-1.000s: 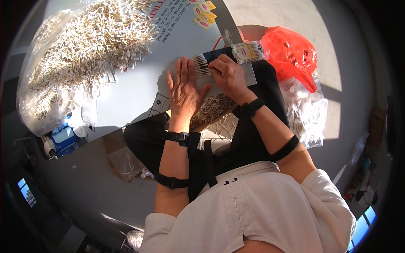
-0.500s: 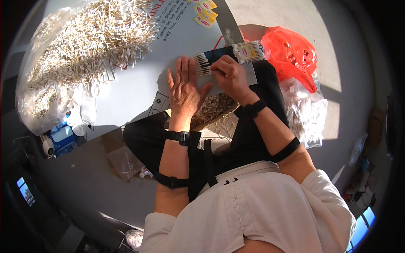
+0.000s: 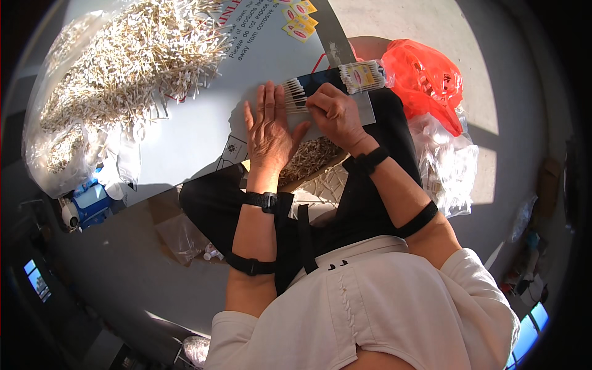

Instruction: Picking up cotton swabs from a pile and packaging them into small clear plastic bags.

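Note:
My left hand [image 3: 270,132] lies flat on the grey board [image 3: 197,142], fingers stretched out along the left ends of a row of cotton swabs [image 3: 294,94]. The swabs lie side by side, tips level. At the row's right end my right hand [image 3: 338,116] is closed, its fingertips pinched together low by the swab tips; what they grip, if anything, is hidden. Beyond them a dark strip [image 3: 320,79] runs to a flat pack of swabs [image 3: 362,77] with a yellow card, near the board's right edge.
A large heap of loose cotton swabs [image 3: 135,61] spills from a clear bag at the left. Yellow cards [image 3: 300,24] lie at the far edge. To the right hang a red plastic bag [image 3: 425,80] and clear bags [image 3: 444,160]. Below the board sits a box of swabs [image 3: 311,157].
My right hand has shifted slightly left and its fingers have curled a little more. My left hand and the swab row stay in place.

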A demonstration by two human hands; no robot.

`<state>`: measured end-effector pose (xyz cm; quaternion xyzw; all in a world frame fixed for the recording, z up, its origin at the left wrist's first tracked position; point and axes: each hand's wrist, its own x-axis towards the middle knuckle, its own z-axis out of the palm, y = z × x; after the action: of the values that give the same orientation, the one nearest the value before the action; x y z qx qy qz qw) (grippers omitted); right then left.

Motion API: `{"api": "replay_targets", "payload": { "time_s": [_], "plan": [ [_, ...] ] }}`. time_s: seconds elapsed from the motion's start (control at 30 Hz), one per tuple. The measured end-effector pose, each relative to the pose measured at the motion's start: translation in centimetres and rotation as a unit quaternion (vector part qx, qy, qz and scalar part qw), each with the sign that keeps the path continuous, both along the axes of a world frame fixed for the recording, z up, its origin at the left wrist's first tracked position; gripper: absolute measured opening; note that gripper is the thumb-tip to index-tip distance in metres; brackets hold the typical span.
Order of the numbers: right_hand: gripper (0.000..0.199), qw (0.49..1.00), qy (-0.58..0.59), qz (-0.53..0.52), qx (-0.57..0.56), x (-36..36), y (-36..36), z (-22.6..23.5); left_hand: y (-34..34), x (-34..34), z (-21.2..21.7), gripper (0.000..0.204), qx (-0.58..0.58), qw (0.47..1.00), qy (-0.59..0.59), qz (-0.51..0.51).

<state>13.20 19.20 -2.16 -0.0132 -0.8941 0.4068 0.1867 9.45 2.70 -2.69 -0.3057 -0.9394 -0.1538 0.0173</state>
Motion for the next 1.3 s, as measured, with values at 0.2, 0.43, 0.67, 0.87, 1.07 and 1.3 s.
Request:
{"api": "replay_targets", "payload": {
  "time_s": [0.2, 0.43, 0.67, 0.87, 1.07, 1.3],
  "plan": [
    [0.002, 0.999, -0.002, -0.034, -0.014, -0.2, -0.3, 0.0, 0.1, 0.0, 0.0, 0.091, 0.000, 1.000, -0.005, 0.004],
    [0.010, 0.999, -0.026, -0.028, -0.012, -0.4, -0.2, 0.2, -0.1, 0.0, -0.2, 0.091, -0.001, 1.000, -0.005, 0.004],
    [0.012, 0.998, -0.041, -0.044, -0.006, -1.4, -0.4, 0.6, -0.1, 0.1, 0.0, 0.087, 0.009, 1.000, -0.010, -0.002],
    [0.009, 0.997, -0.059, -0.055, 0.016, -1.5, -0.5, 0.5, -0.2, 0.0, 0.0, 0.086, 0.008, 1.000, -0.010, -0.002],
    [0.008, 0.997, -0.050, -0.046, 0.025, -1.2, -0.5, 0.3, 0.0, 0.0, -0.1, 0.088, 0.000, 1.000, -0.019, 0.004],
    [0.012, 0.998, -0.039, -0.053, 0.002, -2.2, -0.2, 0.3, 0.0, 0.0, 0.1, 0.088, 0.014, 1.000, -0.021, 0.003]
  ]
}}
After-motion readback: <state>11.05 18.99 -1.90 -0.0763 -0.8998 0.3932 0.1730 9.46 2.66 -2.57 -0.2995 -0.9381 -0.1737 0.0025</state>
